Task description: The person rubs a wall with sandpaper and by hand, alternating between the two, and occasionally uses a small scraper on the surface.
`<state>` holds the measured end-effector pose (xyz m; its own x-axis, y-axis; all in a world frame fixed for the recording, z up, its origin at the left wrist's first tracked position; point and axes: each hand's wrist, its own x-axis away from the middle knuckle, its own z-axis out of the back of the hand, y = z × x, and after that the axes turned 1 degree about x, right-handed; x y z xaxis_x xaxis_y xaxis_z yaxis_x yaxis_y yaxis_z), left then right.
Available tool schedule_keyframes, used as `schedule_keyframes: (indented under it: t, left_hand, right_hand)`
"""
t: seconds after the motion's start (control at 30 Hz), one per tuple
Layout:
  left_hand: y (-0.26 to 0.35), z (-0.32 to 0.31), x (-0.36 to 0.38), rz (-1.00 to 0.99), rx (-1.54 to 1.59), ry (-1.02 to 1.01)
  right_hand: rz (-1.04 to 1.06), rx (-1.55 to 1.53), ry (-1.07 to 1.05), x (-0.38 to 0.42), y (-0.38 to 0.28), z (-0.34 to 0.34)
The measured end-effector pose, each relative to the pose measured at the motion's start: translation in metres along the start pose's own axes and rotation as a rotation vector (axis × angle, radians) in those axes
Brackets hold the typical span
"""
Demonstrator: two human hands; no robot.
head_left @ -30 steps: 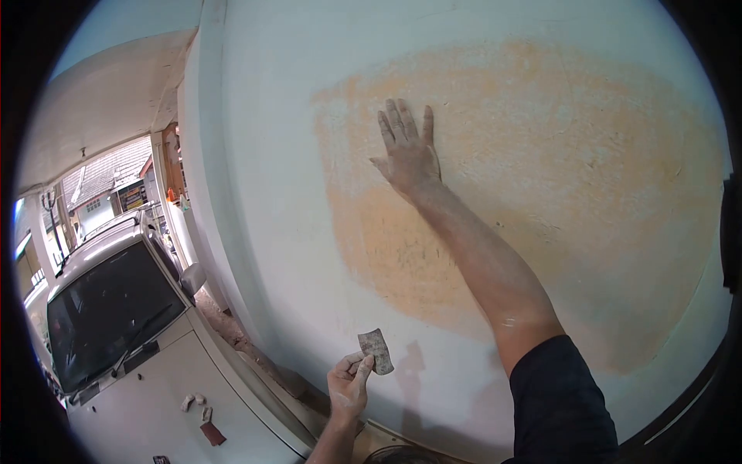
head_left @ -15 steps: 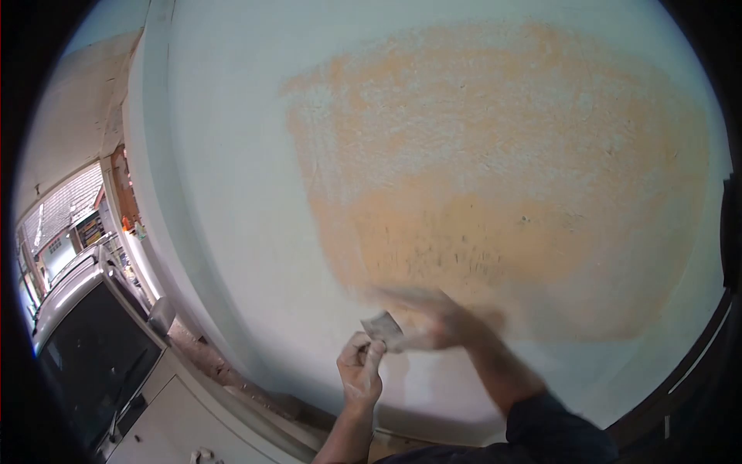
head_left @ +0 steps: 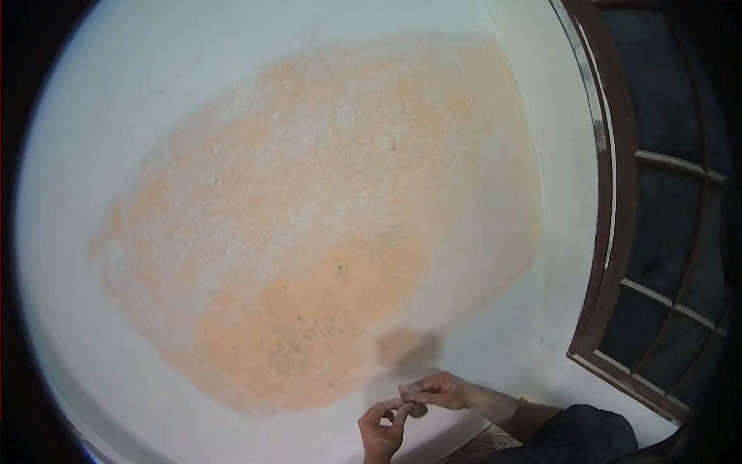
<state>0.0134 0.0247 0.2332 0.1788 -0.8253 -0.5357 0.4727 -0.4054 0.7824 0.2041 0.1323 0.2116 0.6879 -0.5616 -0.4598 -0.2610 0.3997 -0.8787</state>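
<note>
My left hand is at the bottom centre, its thumb and fingers pinched on the edge of a small brownish sanding sheet. From the right, my right hand meets it, fingers closed on the same small piece. Most of the piece is hidden between the fingers. Behind both hands rises a pale wall with a large orange, rough-looking patch. Dark specks mark the lower part of that patch.
A brown window frame with dark glass panes stands at the right. A dark sleeve covers my right upper arm. Shadows of the hands fall on the wall.
The view has swung right: the vehicle at the left is gone and the window shows. My right hand, blurred and apart before, now closes on the piece beside my left hand.
</note>
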Motion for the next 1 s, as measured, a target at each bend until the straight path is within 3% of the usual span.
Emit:
schedule_keyframes:
  t: [0.07,0.17,0.2,0.27,0.3,0.37,0.43,0.5,0.57,0.63,0.7,0.73,0.8,0.87,0.9,0.93,1.0]
  left_hand:
    - [-0.013,-0.007,-0.001,-0.025,0.002,-0.015]
    - [-0.011,-0.007,-0.001,0.077,0.146,0.07]
    - [-0.011,-0.008,-0.007,0.057,0.137,0.082]
    - [-0.002,-0.009,-0.01,0.037,0.159,0.204]
    - [-0.001,-0.01,-0.01,0.036,0.164,0.22]
    - [0.005,-0.01,-0.009,0.088,0.179,0.24]
    - [0.018,-0.001,-0.022,0.059,0.055,0.219]
    - [0.042,0.011,-0.045,-0.07,-0.15,0.201]
    - [0.082,0.021,-0.078,-0.261,-0.274,0.29]
    - [0.133,0.024,-0.103,-0.404,-0.319,0.399]
    - [0.178,0.021,-0.134,-0.57,-0.403,0.46]
    - [0.194,0.02,-0.151,-0.682,-0.479,0.498]
    - [0.214,0.02,-0.185,-0.863,-0.697,0.556]
    - [0.229,0.018,-0.207,-0.891,-0.896,0.661]
    - [0.233,0.016,-0.217,-0.912,-1.083,0.759]
    - [0.234,0.017,-0.228,-0.904,-1.085,0.781]
    - [0.237,0.021,-0.249,-0.857,-0.922,0.821]
  right_hand:
    - [-0.152,-0.032,-0.004,0.006,0.015,0.019]
    - [0.197,-0.081,0.375,-0.014,-0.031,0.075]
    - [0.087,0.064,0.591,-0.024,-0.066,0.108]
    - [0.355,0.035,0.915,-0.057,-0.137,0.133]
    - [0.503,0.032,0.91,-0.071,-0.149,0.167]
    - [0.787,-0.005,1.059,-0.11,-0.188,0.17]
    - [0.786,0.569,1.13,-0.126,-0.233,0.182]
    - [0.951,0.654,1.247,-0.177,-0.246,0.247]
    - [0.896,0.97,1.192,-0.197,-0.274,0.285]
    - [0.606,1.256,1.434,-0.232,-0.266,0.257]
    - [0.743,1.333,0.997,-0.225,-0.259,0.23]
    - [0.755,1.326,1.004,-0.212,-0.263,0.232]
    - [0.627,1.551,0.762,-0.19,-0.271,0.245]
    - [0.653,1.497,0.815,-0.18,-0.283,0.297]
    - [0.516,1.457,1.027,-0.174,-0.292,0.323]
    - [0.375,1.405,1.234,-0.176,-0.298,0.343]
    - [0.346,1.253,1.29,-0.18,-0.318,0.34]
